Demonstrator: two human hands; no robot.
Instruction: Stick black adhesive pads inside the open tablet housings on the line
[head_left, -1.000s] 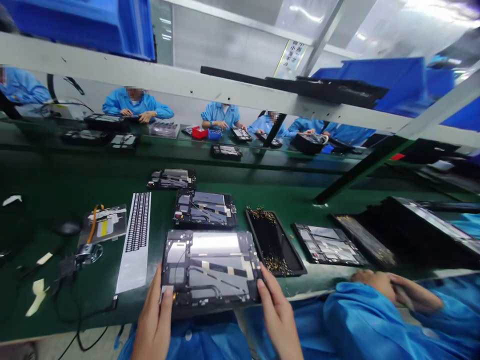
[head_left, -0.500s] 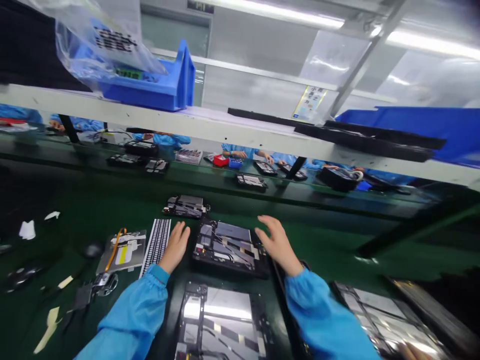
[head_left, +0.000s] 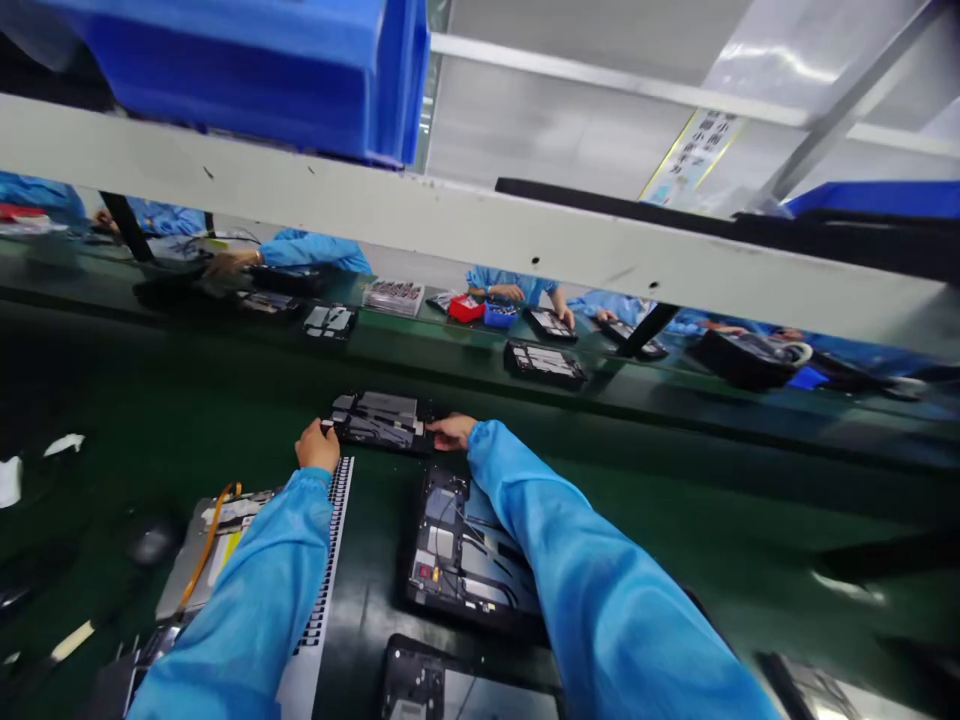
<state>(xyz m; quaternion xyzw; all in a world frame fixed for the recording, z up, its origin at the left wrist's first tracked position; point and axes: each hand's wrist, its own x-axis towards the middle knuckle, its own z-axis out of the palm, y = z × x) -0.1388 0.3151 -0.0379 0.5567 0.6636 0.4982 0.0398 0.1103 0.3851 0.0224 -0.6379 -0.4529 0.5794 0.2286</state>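
At the far part of my bench lies a flat black tablet-like device [head_left: 379, 418], its back off and grey inner parts showing. My left hand [head_left: 318, 446] is closed on its left edge. On its right edge my right hand [head_left: 452, 432] grips with thumb and fingers. Below my right forearm rests a second such opened device [head_left: 457, 560], partly covered by the sleeve. A third opened device [head_left: 480, 695] is cut off by the bottom of the view. Beside my left forearm is a white strip sheet with black marks [head_left: 335, 530], partly hidden by the sleeve.
On the left lie a grey plate with an orange ribbon cable [head_left: 202, 555] and white scraps [head_left: 64, 444]. A white shelf [head_left: 450, 210] with a blue bin [head_left: 247, 80] crosses above. Beyond it, co-workers in blue sleeves [head_left: 315, 250] handle similar devices.
Both hands have moved from open beside the middle device to the far device and closed on its two edges. The far device appears slightly turned. The camera view has shifted.
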